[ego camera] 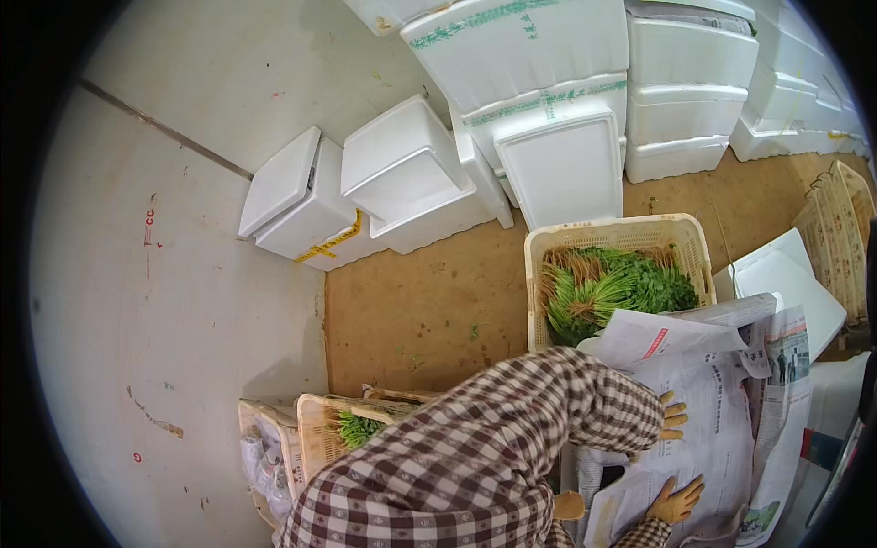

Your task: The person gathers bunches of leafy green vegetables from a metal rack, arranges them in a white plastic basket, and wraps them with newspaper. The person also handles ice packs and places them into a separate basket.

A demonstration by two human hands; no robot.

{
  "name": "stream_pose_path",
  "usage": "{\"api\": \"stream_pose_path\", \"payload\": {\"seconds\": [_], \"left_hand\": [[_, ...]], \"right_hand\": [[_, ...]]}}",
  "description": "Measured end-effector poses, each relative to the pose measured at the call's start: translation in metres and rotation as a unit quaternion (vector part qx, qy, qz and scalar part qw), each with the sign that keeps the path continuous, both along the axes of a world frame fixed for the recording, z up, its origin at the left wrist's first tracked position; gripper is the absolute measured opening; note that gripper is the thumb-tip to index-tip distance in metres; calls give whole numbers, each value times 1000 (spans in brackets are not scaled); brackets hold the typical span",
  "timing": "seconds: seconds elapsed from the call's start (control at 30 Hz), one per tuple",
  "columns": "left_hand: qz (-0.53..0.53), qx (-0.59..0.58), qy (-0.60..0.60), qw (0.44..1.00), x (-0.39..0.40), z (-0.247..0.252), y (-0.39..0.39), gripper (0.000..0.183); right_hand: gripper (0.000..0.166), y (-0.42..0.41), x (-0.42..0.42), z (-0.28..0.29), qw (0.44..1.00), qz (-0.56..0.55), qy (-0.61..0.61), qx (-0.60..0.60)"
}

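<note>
Sheets of newspaper [699, 438] are spread in front of me at the lower right, overlapping and creased. My left hand [673, 416] rests on them with its fingers spread, partly hidden by the checked sleeve. Lower down, my right hand [676, 500] presses on the same paper, palm down and fingers apart. Neither hand grips anything. What lies beneath the newspaper is mostly hidden. Just beyond my left elbow stands a cream plastic crate [620, 225] holding bundles of leafy green vegetables [603, 291] with brown roots.
White foam boxes [534, 61] are stacked along the back. An open foam box [418, 181] and a lidded one [301, 198] stand by the pale wall [178, 308]. Nested crates [836, 233] lean at right, near foam lids [788, 281]. Another vegetable crate [322, 438] sits lower left.
</note>
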State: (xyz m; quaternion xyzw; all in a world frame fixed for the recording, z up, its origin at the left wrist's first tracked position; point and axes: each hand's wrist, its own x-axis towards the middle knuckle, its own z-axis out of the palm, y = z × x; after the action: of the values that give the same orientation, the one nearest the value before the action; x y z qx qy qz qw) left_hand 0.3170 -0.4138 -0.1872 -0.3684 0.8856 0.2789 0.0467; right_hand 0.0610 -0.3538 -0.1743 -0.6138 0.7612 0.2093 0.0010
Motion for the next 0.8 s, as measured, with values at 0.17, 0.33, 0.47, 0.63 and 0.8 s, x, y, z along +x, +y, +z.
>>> {"api": "stream_pose_path", "payload": {"seconds": [0.17, 0.33, 0.47, 0.63, 0.8], "left_hand": [[117, -128, 111, 979, -7, -33, 4, 56], [152, -143, 201, 957, -4, -34, -10, 54], [127, 26, 110, 985, 17, 62, -43, 56], [89, 56, 30, 994, 0, 126, -71, 58], [27, 57, -12, 998, -39, 159, -79, 61]], "right_hand": [[78, -14, -6, -1, 999, 28, 13, 20], [78, -26, -15, 60, 971, 0, -237, -16], [50, 30, 22, 184, 895, -8, -433, -107], [46, 110, 34, 256, 878, -49, -462, -113], [50, 178, 17, 263, 866, -173, -433, -179]]}}
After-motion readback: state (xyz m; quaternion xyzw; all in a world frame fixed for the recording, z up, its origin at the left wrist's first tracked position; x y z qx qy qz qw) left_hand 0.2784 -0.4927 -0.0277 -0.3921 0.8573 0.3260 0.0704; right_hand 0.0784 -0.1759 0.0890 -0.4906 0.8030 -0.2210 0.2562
